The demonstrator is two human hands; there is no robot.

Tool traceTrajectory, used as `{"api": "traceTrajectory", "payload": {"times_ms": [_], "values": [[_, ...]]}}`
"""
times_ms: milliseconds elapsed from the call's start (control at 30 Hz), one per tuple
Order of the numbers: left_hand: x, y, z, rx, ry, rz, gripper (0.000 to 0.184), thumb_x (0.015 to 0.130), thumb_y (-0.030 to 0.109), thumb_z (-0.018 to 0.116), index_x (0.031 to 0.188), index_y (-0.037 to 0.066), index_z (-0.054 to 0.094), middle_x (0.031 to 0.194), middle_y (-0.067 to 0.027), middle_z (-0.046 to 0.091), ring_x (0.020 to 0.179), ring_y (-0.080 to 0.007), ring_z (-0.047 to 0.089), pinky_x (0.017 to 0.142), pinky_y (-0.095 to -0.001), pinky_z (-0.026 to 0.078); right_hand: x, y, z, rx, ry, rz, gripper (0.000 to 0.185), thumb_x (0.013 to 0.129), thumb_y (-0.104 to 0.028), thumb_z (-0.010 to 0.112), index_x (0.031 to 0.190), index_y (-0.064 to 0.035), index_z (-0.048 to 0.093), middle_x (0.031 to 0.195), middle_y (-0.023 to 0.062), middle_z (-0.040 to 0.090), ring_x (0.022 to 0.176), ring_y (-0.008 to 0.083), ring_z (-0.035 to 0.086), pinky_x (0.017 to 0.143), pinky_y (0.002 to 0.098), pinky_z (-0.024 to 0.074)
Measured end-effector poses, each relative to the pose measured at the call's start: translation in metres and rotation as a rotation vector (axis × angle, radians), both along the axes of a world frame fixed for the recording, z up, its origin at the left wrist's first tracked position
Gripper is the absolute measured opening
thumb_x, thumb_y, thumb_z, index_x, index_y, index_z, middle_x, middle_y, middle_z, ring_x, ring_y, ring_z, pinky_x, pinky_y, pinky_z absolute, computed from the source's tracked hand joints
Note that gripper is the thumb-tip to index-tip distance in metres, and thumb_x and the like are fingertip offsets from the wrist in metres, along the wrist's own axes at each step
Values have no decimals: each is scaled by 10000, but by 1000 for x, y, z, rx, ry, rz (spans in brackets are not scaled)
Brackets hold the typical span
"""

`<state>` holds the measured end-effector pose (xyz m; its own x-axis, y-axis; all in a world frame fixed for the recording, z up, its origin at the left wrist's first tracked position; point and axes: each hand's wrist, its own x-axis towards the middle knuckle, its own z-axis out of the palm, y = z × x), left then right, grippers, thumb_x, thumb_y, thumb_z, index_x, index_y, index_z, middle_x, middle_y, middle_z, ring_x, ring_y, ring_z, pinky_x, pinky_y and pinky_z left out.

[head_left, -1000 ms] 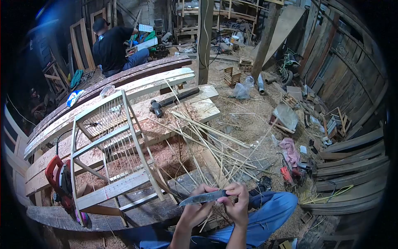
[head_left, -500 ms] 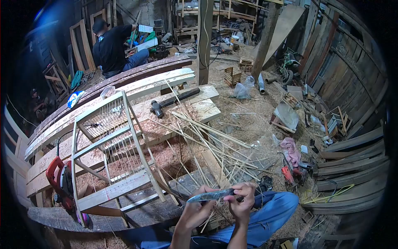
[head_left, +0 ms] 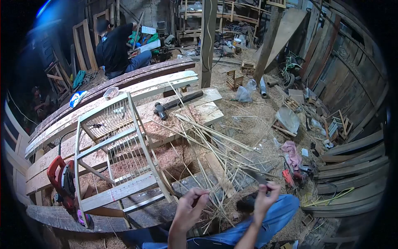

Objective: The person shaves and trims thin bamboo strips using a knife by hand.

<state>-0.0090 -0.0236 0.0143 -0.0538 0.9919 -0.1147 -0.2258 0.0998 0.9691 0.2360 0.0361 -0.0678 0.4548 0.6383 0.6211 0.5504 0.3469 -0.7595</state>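
Observation:
My right hand (head_left: 265, 201) grips a knife (head_left: 254, 176) above my right knee, its dark blade pointing up and to the left. To its left, my left hand (head_left: 190, 209) is closed in a pinch; whatever is between the fingertips is too small to make out. Thin bamboo strips (head_left: 219, 149) lie in a loose pile just beyond both hands. Left of my left hand stands a wooden frame (head_left: 143, 182) strung with rows of thin rods.
A hammer (head_left: 161, 111) lies on the shaving-covered boards (head_left: 207, 108). A red power tool (head_left: 62, 178) stands left of the frame. Another red tool (head_left: 287, 177) and a pink cloth (head_left: 291, 153) lie on the right. A person (head_left: 120, 45) sits at the back left.
My hands have moved apart. The knife, held level across both hands before, has gone right with my right hand, and my left hand is off it.

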Motion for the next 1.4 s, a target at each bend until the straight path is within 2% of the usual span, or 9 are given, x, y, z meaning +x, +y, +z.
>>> {"api": "traceTrajectory", "payload": {"times_ms": [200, 300, 467, 500, 700, 967, 1200, 1267, 1400], "values": [[13, 10, -2, -47, -99, 55, 116, 954, 140, 586, 986, 30, 568, 798, 45, 548, 712, -17, 446, 626, -180, 351, -6, -9, 16, 8, 158, 171, 450, 769, -323, 799, 867, -48, 455, 882, 65, 508, 857, 203, 501, 813, 324, 415], [15, 11, -1, -53, -112, 80, 116, 958, 153, 584, 980, 40, 569, 794, 48, 540, 703, -10, 434, 600, -182, 339, -14, -10, 17, -41, 65, 179, 425, 799, -333, 777, 867, -58, 461, 861, 51, 489, 845, 176, 486, 804, 303, 413], [13, 13, -8, -65, -219, 97, 141, 975, 190, 567, 960, 50, 569, 737, 67, 475, 626, -2, 386, 519, -178, 305, -20, -12, 22, -123, -70, 259, 439, 745, -301, 818, 846, -48, 474, 856, 73, 515, 834, 212, 513, 806, 333, 423], [12, 14, -8, -65, -219, 96, 141, 975, 190, 567, 960, 50, 569, 737, 67, 475, 626, -2, 386, 519, -178, 305, -23, -14, 26, -152, -18, 254, 431, 690, -303, 840, 820, -48, 518, 854, 90, 569, 846, 268, 540, 793, 387, 431], [10, 17, -7, -109, -330, -37, 167, 998, 209, 509, 923, 60, 512, 657, 56, 374, 533, -10, 297, 445, -183, 240, -36, -15, 37, -132, -91, 296, 413, 676, -294, 844, 808, -58, 533, 814, 82, 599, 809, 276, 541, 759, 391, 418], [14, 18, -6, -73, -446, 21, 164, 991, 134, 511, 1151, 97, 506, 683, 8, 445, 525, -53, 354, 444, -193, 300, -40, -18, 45, -187, -189, 278, 441, 689, -282, 843, 826, -36, 503, 840, 95, 547, 819, 262, 527, 778, 367, 426], [17, 24, -13, 68, -429, 118, 178, 982, 116, 526, 1156, 85, 505, 835, -53, 564, 588, -61, 429, 508, -197, 350, -32, -16, 44, -190, -207, 216, 438, 684, -283, 844, 824, -37, 509, 842, 86, 555, 811, 257, 512, 766, 370, 418], [14, 20, -5, 18, -375, 78, 179, 970, 93, 541, 1130, 14, 525, 810, -38, 577, 667, -65, 485, 586, -215, 412, -31, -17, 46, -192, -218, 218, 435, 685, -280, 844, 825, -37, 511, 844, 88, 559, 814, 258, 513, 767, 369, 418], [19, 22, -17, 53, -100, 93, 171, 969, 102, 547, 1112, 11, 527, 799, -38, 590, 669, -63, 509, 601, -214, 424, -33, -17, 47, -166, -225, 225, 429, 683, -270, 846, 825, -37, 515, 851, 93, 572, 820, 261, 513, 773, 367, 419]]}}
